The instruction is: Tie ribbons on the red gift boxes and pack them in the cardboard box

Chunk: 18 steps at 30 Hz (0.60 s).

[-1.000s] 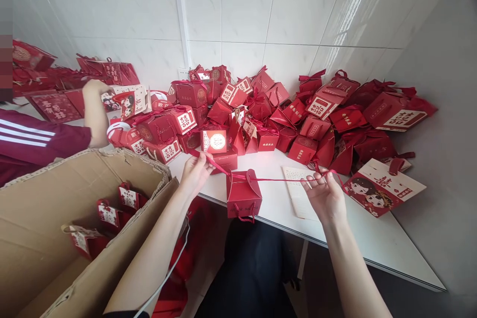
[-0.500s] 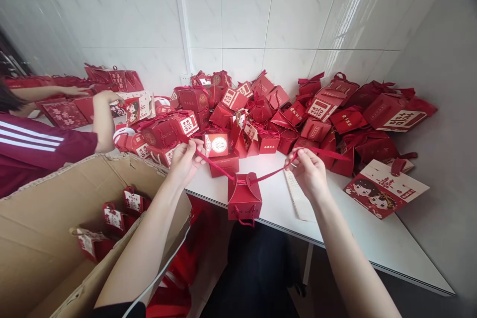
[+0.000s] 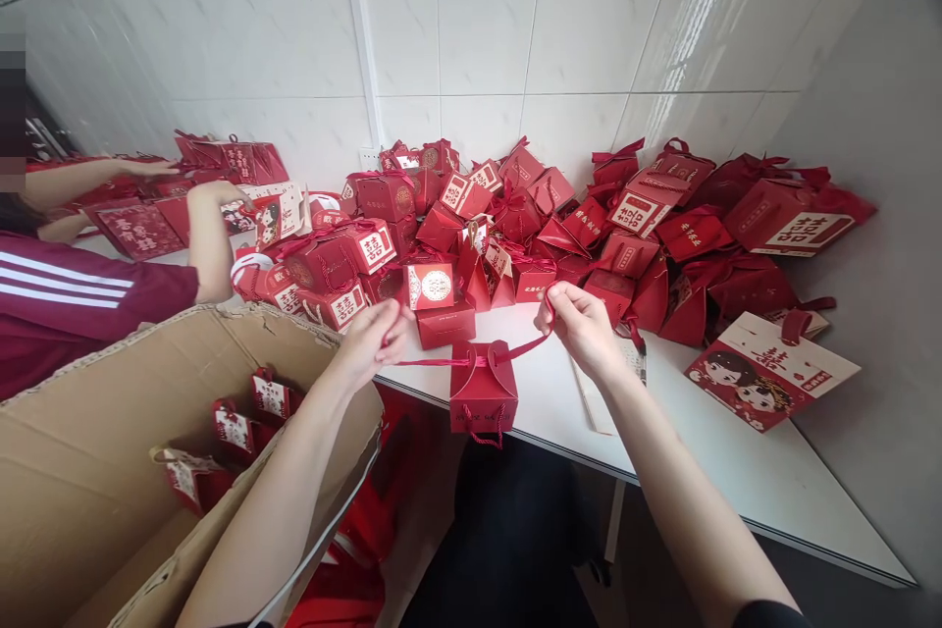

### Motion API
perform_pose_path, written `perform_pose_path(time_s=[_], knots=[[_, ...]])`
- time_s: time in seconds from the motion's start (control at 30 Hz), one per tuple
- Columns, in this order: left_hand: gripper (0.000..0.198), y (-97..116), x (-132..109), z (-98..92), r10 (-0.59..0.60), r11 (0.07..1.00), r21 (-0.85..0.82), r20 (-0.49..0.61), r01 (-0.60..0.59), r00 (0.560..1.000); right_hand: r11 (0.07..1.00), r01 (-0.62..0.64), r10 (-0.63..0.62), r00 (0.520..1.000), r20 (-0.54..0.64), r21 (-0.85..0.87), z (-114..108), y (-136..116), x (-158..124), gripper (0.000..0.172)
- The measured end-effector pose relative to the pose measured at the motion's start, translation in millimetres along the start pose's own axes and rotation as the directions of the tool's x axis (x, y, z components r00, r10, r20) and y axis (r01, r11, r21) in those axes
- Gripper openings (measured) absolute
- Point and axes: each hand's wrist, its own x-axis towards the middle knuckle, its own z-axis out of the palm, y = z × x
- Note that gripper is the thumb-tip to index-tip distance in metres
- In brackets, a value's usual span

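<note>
A small red gift box [image 3: 483,391] with a twisted cord handle stands at the table's front edge, between my hands. A red ribbon [image 3: 524,347] runs across its top and out to both sides. My left hand [image 3: 377,341] is closed on the ribbon's left end, left of the box. To the upper right of the box, my right hand [image 3: 581,322] pinches the other end between thumb and fingers. Just behind stands another red box [image 3: 444,325] with a cream and red card box [image 3: 430,287] on top.
Red gift boxes [image 3: 515,216] are heaped along the wall. A large cardboard carton [image 3: 66,471] holding several small boxes stands at my left. Beyond it a co-worker's arm [image 3: 213,240] reaches over the table. A cream-and-red box [image 3: 772,373] lies right on the white table [image 3: 706,432].
My left hand has moved slightly down, so the ribbon's left side now lies nearly level. My right hand has come inward, nearer the box. The box stays in place.
</note>
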Motion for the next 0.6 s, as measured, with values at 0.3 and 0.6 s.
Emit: perform_pose_path(time_s=[0.3,0.6], knots=[[0.024,-21.9,3.8,5.6,-0.155,0.695,0.716,0.224,-0.055,0.962,0.998,-0.016,0.017,1.0,-0.011,0.063,-9.5,6.8,-2.8,0.032],[0.03,-14.9,0.8,8.6,-0.356,0.517,0.855,0.251,-0.034,0.9,0.996,-0.014,0.019,0.998,-0.054,0.086,-15.8,10.3,-2.9,0.034]])
